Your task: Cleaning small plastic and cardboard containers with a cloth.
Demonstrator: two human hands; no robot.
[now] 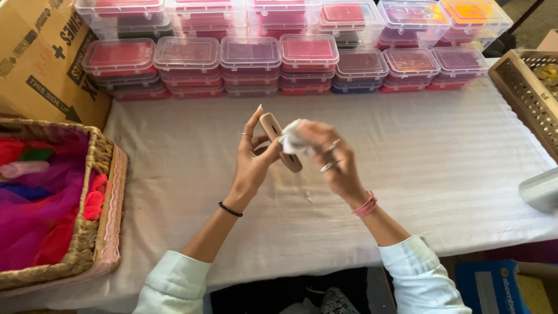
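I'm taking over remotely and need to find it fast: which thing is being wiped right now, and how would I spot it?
Look at the white-clothed table, in front of the rows of clear lidded boxes. Above its middle, the left hand holds a small tan oblong piece while the right hand presses a white cloth on it. It is the only tan, slotted item off the table.

- Bare white worktop lies open around the hands, widest toward 3 o'clock.
- Stacked plastic boxes wall off 12 o'clock.
- Wicker basket blocks 9 o'clock; wooden crate crowds 2 o'clock.
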